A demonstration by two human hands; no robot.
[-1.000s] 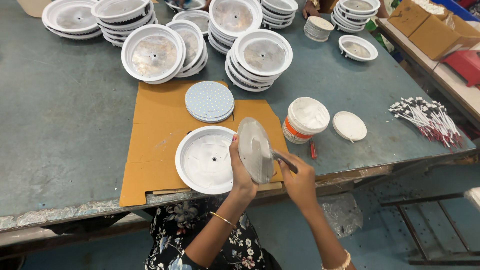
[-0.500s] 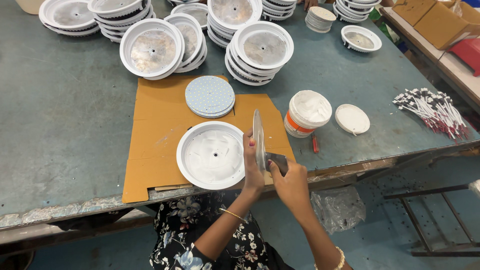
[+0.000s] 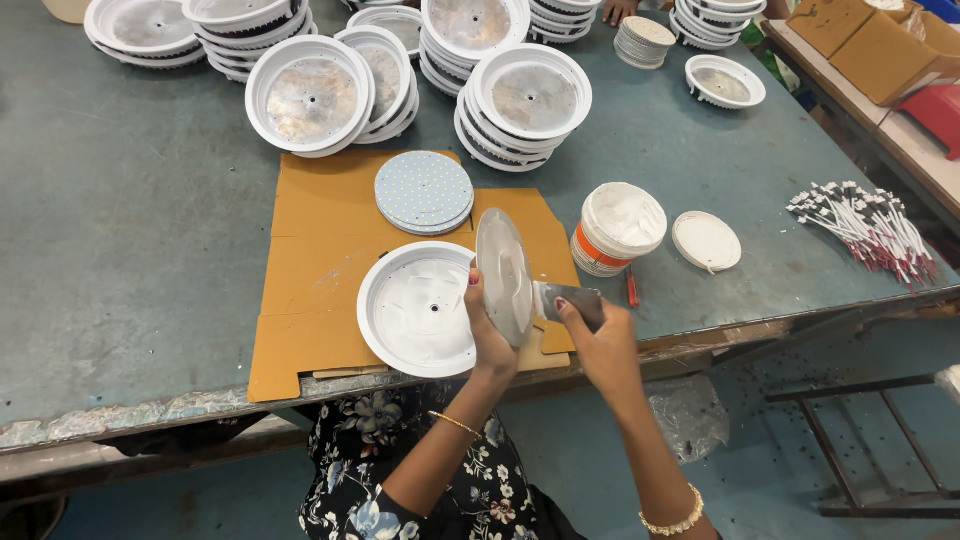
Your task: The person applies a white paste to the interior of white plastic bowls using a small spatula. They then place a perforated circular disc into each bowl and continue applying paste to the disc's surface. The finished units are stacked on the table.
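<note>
Head view: over the near edge of a grey-green tabletop (image 3: 130, 250), the left hand (image 3: 490, 335) is clamped on the lower rim of a round metal disc (image 3: 503, 275), held on edge and tilted. The right hand (image 3: 600, 340) is closed around a flat scraper (image 3: 565, 300), whose blade touches the disc's face. Just left of the disc, a white round housing (image 3: 415, 308) lies open side up on a sheet of brown cardboard (image 3: 310, 270). A short stack of dotted round boards (image 3: 424, 191) sits on the cardboard behind it. A tub of white paste (image 3: 620, 228) stands right of the cardboard, its lid (image 3: 706, 241) beside it. Stacks of white housings (image 3: 525, 100) crowd the far side, and a bundle of wired connectors (image 3: 870, 225) lies at right.
</note>
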